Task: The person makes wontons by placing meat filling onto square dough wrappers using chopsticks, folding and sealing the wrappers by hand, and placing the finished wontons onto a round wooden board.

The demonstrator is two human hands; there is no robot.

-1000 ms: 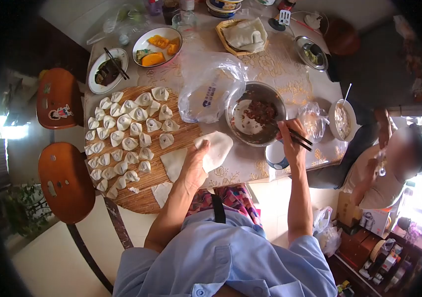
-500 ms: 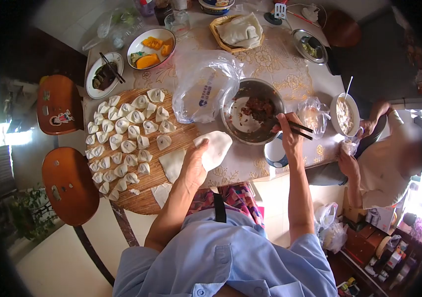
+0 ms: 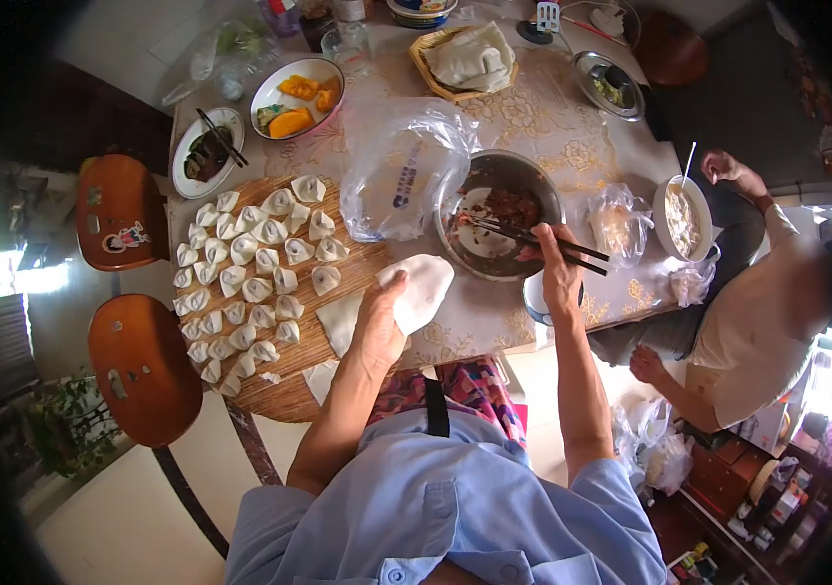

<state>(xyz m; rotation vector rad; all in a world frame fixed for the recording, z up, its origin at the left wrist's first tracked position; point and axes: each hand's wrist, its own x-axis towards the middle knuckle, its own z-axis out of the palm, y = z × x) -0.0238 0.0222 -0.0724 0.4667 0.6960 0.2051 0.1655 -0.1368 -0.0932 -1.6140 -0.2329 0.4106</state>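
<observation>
My left hand (image 3: 378, 317) holds a pale sheet of dough (image 3: 423, 292), thumb on top, in front of the plastic bag (image 3: 398, 175). In my right hand (image 3: 560, 268) is a pair of dark chopsticks (image 3: 580, 255), their tips inside the metal bowl (image 3: 550, 185) beside the dark minced filling (image 3: 514, 207). Rows of folded dumplings (image 3: 271, 231) lie on the round wooden board (image 3: 362, 261) at the left. A flat dough sheet (image 3: 339, 322) rests on the board's near edge, next to my left wrist.
A person (image 3: 757, 331) sits at the right. A white bowl with a spoon (image 3: 683, 219) and a small plastic bag (image 3: 617, 229) are nearby. Farther back are a pumpkin dish (image 3: 297, 97), a plate with chopsticks (image 3: 207, 153) and a cloth-lined basket (image 3: 465, 63). Chairs (image 3: 143, 370) stand left.
The chopstick tips have moved left across the inside of the metal bowl. My left hand has barely moved. The seated person's hands have parted, and a small plastic bag now lies at the table edge.
</observation>
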